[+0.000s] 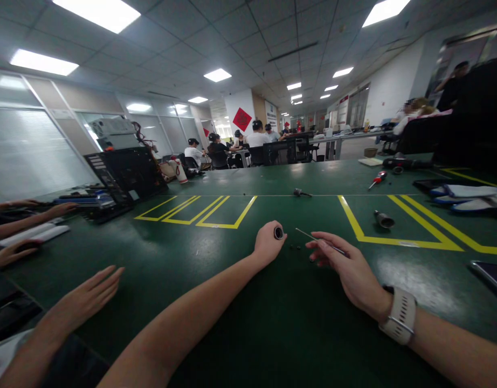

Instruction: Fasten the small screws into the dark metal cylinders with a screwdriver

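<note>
Near the middle of the green table, my left hand (pixel 268 242) is wrapped round a dark cylindrical part (pixel 278 233), its round open end showing. My right hand (pixel 337 258), with a pale watch on the wrist, pinches a thin metal tool (pixel 309 235) whose tip points toward my left hand without touching it. A few tiny dark pieces (pixel 298 247) lie on the table between the two hands. Beyond them lies a small dark metal part (pixel 302 192), and to the right a metal cylinder (pixel 384 219) rests inside a yellow-taped outline.
Another person's hand (pixel 84 302) reaches in at the left, with more hands behind it. Black computer hardware (pixel 131 172) stands at the back left. A red screwdriver (pixel 378 180), gloves (pixel 467 196) and a dark device (pixel 491 276) lie on the right.
</note>
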